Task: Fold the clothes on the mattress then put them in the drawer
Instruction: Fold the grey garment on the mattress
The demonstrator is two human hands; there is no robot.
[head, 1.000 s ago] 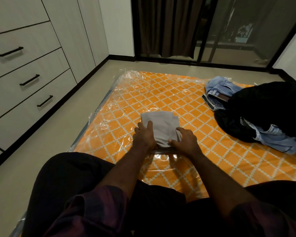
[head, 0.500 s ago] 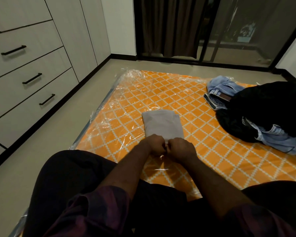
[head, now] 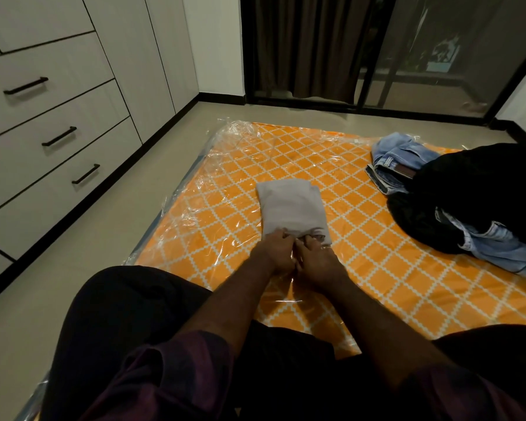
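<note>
A folded grey garment (head: 290,209) lies flat in the middle of the orange patterned mattress (head: 377,268), which is wrapped in clear plastic. My left hand (head: 278,249) and my right hand (head: 318,259) sit side by side at the garment's near edge, fingers curled and gripping that edge. To the right lies a heap of unfolded clothes: a black garment (head: 474,192) over light blue jeans (head: 398,161), with more denim (head: 504,247) at its near side. A bank of white drawers (head: 58,138) with black handles stands on the left, all closed.
Bare floor (head: 88,253) runs between the mattress and the drawers. A dark curtain (head: 310,47) and glass sliding door close off the far side. My legs in dark trousers fill the near foreground.
Both hands slid from the top of the grey garment back to its near edge and came together, curling onto that edge. The garment's near flap now lies flatter.
</note>
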